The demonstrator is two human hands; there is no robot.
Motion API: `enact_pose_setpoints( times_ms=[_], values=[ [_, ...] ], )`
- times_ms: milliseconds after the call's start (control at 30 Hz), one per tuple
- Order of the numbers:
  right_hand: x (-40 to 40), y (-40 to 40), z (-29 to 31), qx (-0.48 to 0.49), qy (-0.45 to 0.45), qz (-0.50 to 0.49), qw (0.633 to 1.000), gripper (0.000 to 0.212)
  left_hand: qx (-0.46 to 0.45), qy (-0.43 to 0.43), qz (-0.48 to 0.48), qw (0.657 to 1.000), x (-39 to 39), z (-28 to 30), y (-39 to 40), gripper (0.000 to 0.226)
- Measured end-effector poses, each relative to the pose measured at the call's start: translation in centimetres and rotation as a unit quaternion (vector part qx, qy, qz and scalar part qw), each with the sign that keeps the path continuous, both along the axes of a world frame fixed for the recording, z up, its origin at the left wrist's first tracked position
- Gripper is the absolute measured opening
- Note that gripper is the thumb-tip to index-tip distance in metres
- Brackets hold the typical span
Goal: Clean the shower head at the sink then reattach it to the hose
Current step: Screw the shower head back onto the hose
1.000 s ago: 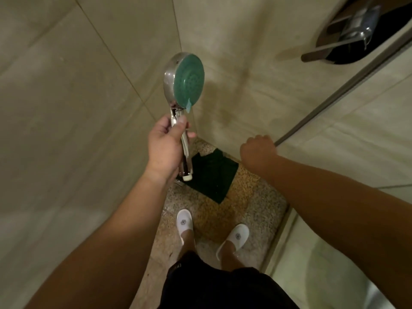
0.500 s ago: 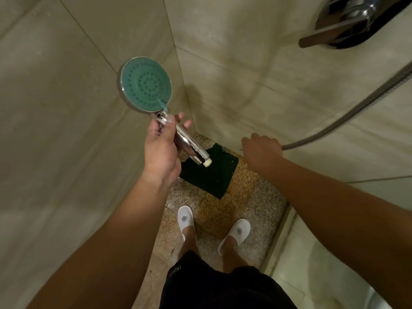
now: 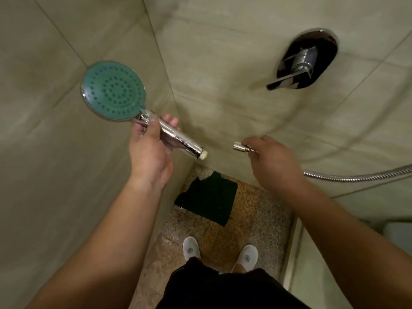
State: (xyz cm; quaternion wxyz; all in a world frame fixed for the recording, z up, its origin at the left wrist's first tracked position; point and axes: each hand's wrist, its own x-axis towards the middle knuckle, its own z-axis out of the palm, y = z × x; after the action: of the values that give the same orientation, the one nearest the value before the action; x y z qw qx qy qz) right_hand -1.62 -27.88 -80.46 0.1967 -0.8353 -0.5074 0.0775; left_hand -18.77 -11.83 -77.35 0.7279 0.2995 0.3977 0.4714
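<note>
My left hand point(image 3: 149, 150) grips the chrome handle of the shower head point(image 3: 113, 90), whose round green spray face points toward me at the upper left. The handle's white threaded end point(image 3: 203, 155) points right and slightly down. My right hand point(image 3: 270, 161) holds the metal hose point(image 3: 356, 177) just behind its chrome connector nut point(image 3: 238, 146). The nut faces the handle's end across a short gap; the two parts are apart. The hose trails off to the right edge.
I stand in a tiled shower corner with beige walls point(image 3: 55, 152). A chrome mixer lever point(image 3: 305, 61) sits on the right wall. A dark green cloth point(image 3: 207, 197) lies on the speckled floor point(image 3: 256, 219) above my white slippers point(image 3: 190, 247). A raised threshold point(image 3: 292, 253) runs along the right.
My left hand tilted the shower head so its handle end points right. My right hand rose and brought the hose's connector nut into sight, close to the handle end.
</note>
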Motion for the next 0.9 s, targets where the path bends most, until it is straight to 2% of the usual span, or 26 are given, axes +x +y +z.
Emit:
enact_pose_setpoints(
  times_ms=[200,333,433,600,900],
  values=[
    [-1.5,-0.5,3.7,0.099,0.007,0.0,0.995,0.03,0.01,-0.044,-0.004,0.999,0.8,2.3,0.7,0.011],
    [-2.2,-0.5,4.0,0.082,0.017,-0.008,0.996,0.031,0.002,-0.062,-0.009,0.998,1.2,3.6,1.0,0.008],
    [-3.0,-0.6,4.4,0.105,0.04,-0.01,0.994,0.037,-0.012,-0.078,-0.011,0.997,1.5,4.4,0.8,0.007],
    [-4.2,0.0,4.7,0.113,0.042,-0.01,0.993,0.025,-0.024,-0.079,-0.031,0.996,2.0,4.7,0.3,0.009],
    [-4.6,1.1,4.8,0.117,0.043,-0.023,0.992,0.027,0.125,-0.029,-0.059,0.99,2.8,5.7,-0.4,0.009]
  ],
)
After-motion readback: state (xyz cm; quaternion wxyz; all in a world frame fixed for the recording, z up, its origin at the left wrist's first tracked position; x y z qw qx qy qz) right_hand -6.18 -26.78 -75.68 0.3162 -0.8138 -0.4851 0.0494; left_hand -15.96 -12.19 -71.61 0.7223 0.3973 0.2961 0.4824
